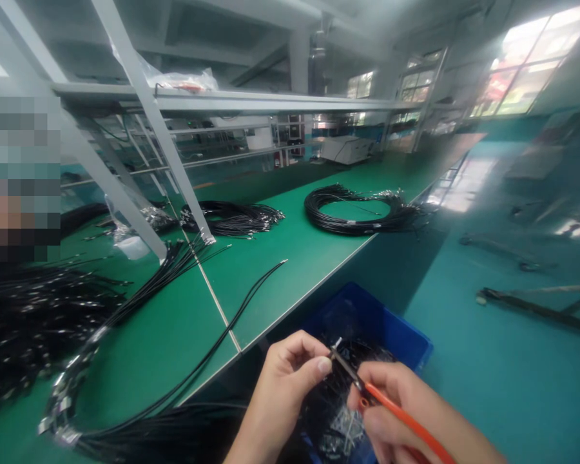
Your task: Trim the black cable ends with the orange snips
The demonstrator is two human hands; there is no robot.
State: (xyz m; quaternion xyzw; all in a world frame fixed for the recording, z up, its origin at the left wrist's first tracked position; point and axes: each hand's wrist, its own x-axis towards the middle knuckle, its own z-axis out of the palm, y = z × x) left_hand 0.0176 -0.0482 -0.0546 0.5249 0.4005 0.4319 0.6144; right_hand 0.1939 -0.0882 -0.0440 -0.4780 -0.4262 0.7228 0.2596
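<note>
My left hand (pixel 294 380) is closed, thumb and forefinger pinching a small silver-tipped piece (pixel 338 343) that looks like a cable end; most of it is hidden by the fingers. My right hand (pixel 391 406) grips pliers with orange handles (pixel 406 422). Their narrow dark jaws meet the piece right at my left fingertips. Both hands hover over a blue bin (pixel 410 338) holding dark scraps and pale bits. To the left, a bundle of thin black cables (pixel 120 312) curves across the green bench (pixel 265 303), a few ends reaching toward the bench edge.
Two coils of black cable, a near one (pixel 232 219) and a farther one (pixel 345 225), lie on the bench. A dense cable pile (pixel 43 322) fills the left side. Slanted shelf posts (pixel 174 154) rise from the bench. A plastic bag (pixel 135 219) sits behind them. Right lies teal floor (pixel 464 386).
</note>
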